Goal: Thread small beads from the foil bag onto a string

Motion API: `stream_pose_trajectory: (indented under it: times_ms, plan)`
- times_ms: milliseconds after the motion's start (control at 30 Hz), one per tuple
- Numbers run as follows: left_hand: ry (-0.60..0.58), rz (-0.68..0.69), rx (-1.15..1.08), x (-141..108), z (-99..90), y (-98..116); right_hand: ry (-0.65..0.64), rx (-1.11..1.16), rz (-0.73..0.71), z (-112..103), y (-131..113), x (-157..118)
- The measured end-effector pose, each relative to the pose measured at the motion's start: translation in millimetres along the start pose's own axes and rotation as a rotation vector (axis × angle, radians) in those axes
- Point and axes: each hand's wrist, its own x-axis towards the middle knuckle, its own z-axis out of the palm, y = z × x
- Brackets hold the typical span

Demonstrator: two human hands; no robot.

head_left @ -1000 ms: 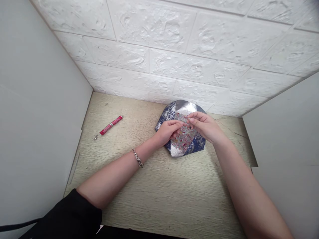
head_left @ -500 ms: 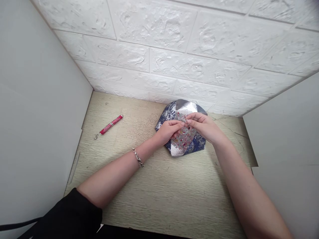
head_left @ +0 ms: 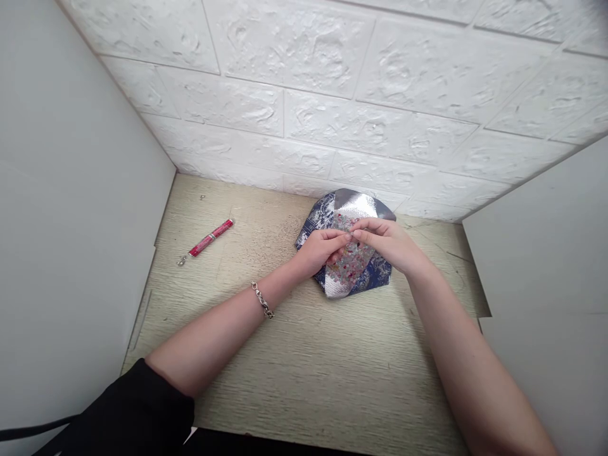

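Small clear and pink beads (head_left: 351, 269) lie heaped in a shallow blue-and-silver fabric tray (head_left: 338, 289) by the wall. Over the beads, my left hand (head_left: 323, 249) is closed in a pinch, thumb and forefinger pressed together. My right hand (head_left: 386, 240) pinches too, its fingertips meeting those of the left above the middle of the heap. Whatever is between the fingertips is too small to make out.
On the tabletop (head_left: 304, 361) to the left lies a red tube-shaped item (head_left: 211, 237) with a silver band, with a small metal piece (head_left: 181, 260) beside its lower end. A white brick-patterned wall (head_left: 327, 114) stands behind; grey panels (head_left: 546, 253) close in both sides.
The fingertips of my right hand have moved slightly left and down, closer to the left fingertips. The tray and the red item stay in place.
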Motion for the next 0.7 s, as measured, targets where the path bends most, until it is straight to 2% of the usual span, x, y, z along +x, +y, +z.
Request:
stream_pose_trajectory:
  times_ms: [367,533,700]
  plan:
    - [0.006,-0.032,-0.066,-0.4,1.5,2.4,0.045,-0.073,-0.071,5.0,-3.9,-1.3]
    - [0.016,-0.064,-0.158,-1.0,2.6,5.3,0.025,-0.064,-0.105,8.2,-7.1,-3.1]
    - [-0.006,-0.056,-0.156,-1.8,2.2,6.4,0.009,-0.115,-0.164,9.1,-5.9,-3.0]
